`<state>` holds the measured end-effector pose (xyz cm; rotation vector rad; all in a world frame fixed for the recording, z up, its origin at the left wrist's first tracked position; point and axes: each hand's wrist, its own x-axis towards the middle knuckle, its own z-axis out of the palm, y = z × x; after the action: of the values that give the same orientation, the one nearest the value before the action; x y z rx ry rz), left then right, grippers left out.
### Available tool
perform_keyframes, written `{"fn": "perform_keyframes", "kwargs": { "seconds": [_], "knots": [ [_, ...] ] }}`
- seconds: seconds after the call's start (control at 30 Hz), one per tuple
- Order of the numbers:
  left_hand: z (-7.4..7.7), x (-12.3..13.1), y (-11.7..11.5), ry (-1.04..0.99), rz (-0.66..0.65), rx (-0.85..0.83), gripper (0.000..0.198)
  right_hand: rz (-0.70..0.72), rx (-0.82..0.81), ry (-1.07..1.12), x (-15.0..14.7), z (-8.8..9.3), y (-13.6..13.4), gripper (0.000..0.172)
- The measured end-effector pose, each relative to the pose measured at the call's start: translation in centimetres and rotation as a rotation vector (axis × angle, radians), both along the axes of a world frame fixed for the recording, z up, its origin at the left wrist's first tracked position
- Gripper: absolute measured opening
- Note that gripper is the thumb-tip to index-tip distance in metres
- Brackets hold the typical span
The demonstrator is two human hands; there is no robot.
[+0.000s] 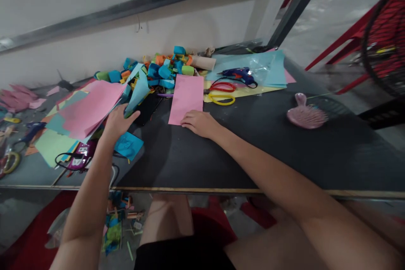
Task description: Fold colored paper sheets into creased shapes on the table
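On the dark table, a pink paper rectangle (187,99) lies in front of me, and my right hand (196,123) rests on its lower right corner with the fingers close together. My left hand (121,121) has thumb and fingers apart, beside a light blue paper piece (138,93) and the right edge of a stack topped by a pink sheet (95,107). Whether its fingertips touch the paper is hard to tell. Below that hand lies a blue paper square (129,146). Red scissors (224,87) and yellow scissors (222,100) are right of the pink rectangle.
Colourful folded paper pieces (164,71) are heaped along the back. A blue glue gun (238,75) rests on light blue sheets (274,67). A pink hairbrush (306,116) lies to the right, near a black fan (386,33). A purple pouch-like object (82,154) sits at left.
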<state>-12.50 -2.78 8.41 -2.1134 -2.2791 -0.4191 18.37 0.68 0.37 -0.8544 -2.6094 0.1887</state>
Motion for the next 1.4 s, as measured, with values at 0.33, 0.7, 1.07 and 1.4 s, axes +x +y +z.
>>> {"fn": "perform_keyframes", "kwargs": {
  "seconds": [0.33, 0.7, 1.07, 1.4],
  "knots": [
    [0.1, -4.2, -3.8, 0.092, -0.481, -0.493, 0.056, -0.184, 0.085, -0.106, -0.5, 0.8, -0.6, 0.028],
    [0.5, -2.8, -0.5, 0.142, -0.501, -0.619, 0.035, -0.193, 0.159, 0.114, 0.3, -0.2, 0.3, 0.029],
    [5.3, 0.6, 4.7, 0.084, 0.173, 0.250, 0.034, -0.202, 0.251, 0.164, 0.4, 0.9, -0.1, 0.011],
    [-1.8, 9.3, 3.2, 0.056, -0.427, 0.236, 0.031, -0.290, 0.354, 0.275, 1.0, 0.9, 0.7, 0.017]
  ]
}}
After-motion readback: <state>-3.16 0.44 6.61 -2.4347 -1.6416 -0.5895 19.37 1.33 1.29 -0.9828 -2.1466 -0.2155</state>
